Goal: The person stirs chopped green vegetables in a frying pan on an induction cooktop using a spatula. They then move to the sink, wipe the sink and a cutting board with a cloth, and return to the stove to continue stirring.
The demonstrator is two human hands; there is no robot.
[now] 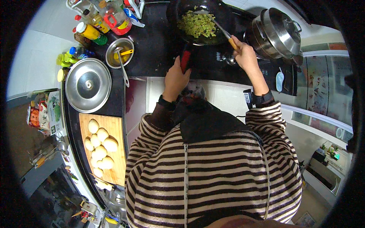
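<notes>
A dark wok point(173, 13) stands on the stove with a layer of finely chopped yellow-green food point(197, 25) in it. My left hand point(176, 78) is closed around the wok's red and black handle point(185, 60). In my right hand point(245, 56) is the wooden handle of a spatula point(223, 31), gripped from the right side. The spatula's metal blade reaches into the food near the far side of the wok, partly covered by it.
Right of the wok stands a lidded steel pot point(277, 34). To the left are a steel bowl point(109, 51) holding a ladle and a yellow utensil, a large round lid point(81, 98), and several bottles point(91, 33). Peeled potatoes point(102, 134) lie on a wooden cutting board point(118, 152).
</notes>
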